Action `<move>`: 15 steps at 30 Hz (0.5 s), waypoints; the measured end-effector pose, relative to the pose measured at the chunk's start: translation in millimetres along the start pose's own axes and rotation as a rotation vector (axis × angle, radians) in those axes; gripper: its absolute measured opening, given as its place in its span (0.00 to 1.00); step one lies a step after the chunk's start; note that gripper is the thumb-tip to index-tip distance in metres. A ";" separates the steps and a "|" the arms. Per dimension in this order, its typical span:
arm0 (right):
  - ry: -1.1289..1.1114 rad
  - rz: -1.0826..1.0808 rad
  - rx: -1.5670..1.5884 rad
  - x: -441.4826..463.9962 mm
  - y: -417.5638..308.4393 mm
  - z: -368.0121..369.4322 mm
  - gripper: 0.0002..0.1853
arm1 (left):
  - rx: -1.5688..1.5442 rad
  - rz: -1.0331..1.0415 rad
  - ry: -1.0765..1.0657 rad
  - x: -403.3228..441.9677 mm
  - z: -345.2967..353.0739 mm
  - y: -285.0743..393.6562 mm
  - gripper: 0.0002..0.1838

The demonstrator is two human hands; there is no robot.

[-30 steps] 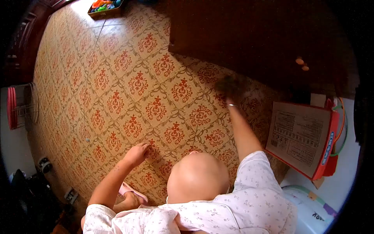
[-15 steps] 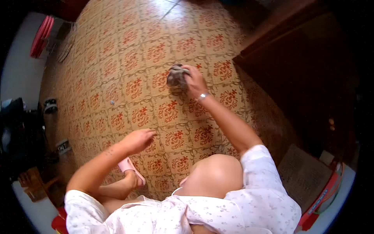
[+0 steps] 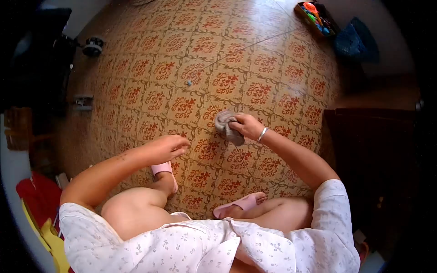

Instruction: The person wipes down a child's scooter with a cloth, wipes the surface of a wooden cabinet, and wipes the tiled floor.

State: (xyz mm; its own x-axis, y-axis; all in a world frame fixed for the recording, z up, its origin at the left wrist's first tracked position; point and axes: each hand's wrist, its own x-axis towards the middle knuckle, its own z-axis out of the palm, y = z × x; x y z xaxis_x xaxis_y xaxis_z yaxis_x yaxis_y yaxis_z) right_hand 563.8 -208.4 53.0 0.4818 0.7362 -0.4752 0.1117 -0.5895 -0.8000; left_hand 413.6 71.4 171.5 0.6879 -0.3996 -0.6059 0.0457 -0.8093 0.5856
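Cloth [image 3: 225,122], grey and bunched, is in our right hand [image 3: 248,126], in front of us over the patterned floor [image 3: 259,93] – whether it touches, we cannot tell. Our right grip is narrow, fingers closed on one side of the cloth; probably we hold it gathered because a hanging cloth is harder to control. Our left hand [image 3: 167,149] is loosely curled, with nothing visible in it, near the left foot; perhaps it is held forward for balance, since our knees are bent. Our pink slippers [image 3: 247,203] are set apart, which seems to give a steady base. Farther away lie a small blue piece [image 3: 189,83] and a tray [image 3: 307,22] of colourful things – beside a blue basket [image 3: 357,43].
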 end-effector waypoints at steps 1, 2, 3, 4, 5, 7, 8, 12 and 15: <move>-0.062 -0.024 0.002 5.4 -9.8 2.8 0.17 | -0.073 -0.025 0.023 -12.5 4.6 -5.3 0.17; -0.187 0.138 0.140 -2.3 -37.9 3.4 0.18 | -0.140 -0.043 0.046 -22.3 6.9 -11.1 0.16; -0.234 0.119 0.138 -10.1 -55.0 6.5 0.18 | -0.149 -0.037 0.058 -31.0 8.1 -18.4 0.16; -0.281 0.103 0.139 -17.8 -64.6 12.1 0.18 | -0.152 -0.058 -0.001 -40.3 9.3 -26.3 0.15; -0.305 -0.042 0.070 -23.6 -64.6 20.2 0.18 | -0.155 -0.079 -0.061 -47.6 10.8 -34.5 0.15; -0.338 -0.258 -0.120 -34.4 -60.5 40.4 0.19 | -0.191 -0.050 -0.036 -50.3 20.8 -60.1 0.14; -0.344 -0.331 -0.240 -39.1 -58.0 52.4 0.20 | -0.213 -0.028 -0.021 -46.4 27.1 -73.1 0.14; -0.281 -0.709 -0.683 -46.2 -15.1 106.1 0.18 | -0.226 -0.063 0.077 -3.7 41.3 -105.6 0.15; -0.322 -0.828 -0.663 -26.0 14.9 126.4 0.17 | -0.250 0.068 0.095 36.5 43.1 -105.8 0.15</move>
State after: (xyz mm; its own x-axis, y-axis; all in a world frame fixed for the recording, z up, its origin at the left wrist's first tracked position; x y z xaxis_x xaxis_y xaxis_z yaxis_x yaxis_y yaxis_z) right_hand 443.0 -194.3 7.1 -0.1944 0.9803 -0.0344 0.7845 0.1343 -0.6054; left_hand 402.6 124.0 64.3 0.7598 -0.3978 -0.5143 0.1666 -0.6455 0.7454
